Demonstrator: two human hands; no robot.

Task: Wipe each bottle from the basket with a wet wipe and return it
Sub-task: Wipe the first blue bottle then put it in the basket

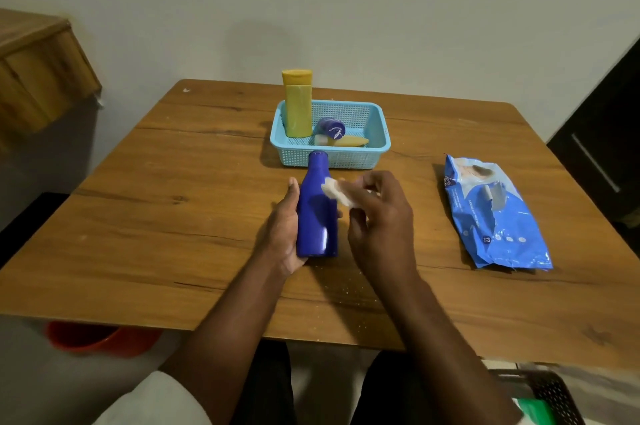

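Blue bottle cradled in left hand, grip wrapped round its body, base toward wearer, so side is presented for wiping. White wet wipe pinched in right hand grip, pressed against bottle shoulder. Beyond both grips, basket kept near for return. Wipes pack laid on counter, right of right grip.

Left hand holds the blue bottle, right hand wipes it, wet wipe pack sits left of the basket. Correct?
Not quite. The head view shows the wet wipe pack lying right of the basket, not left. The rest holds: the left hand holds the blue bottle, and the right hand presses a wipe against it.
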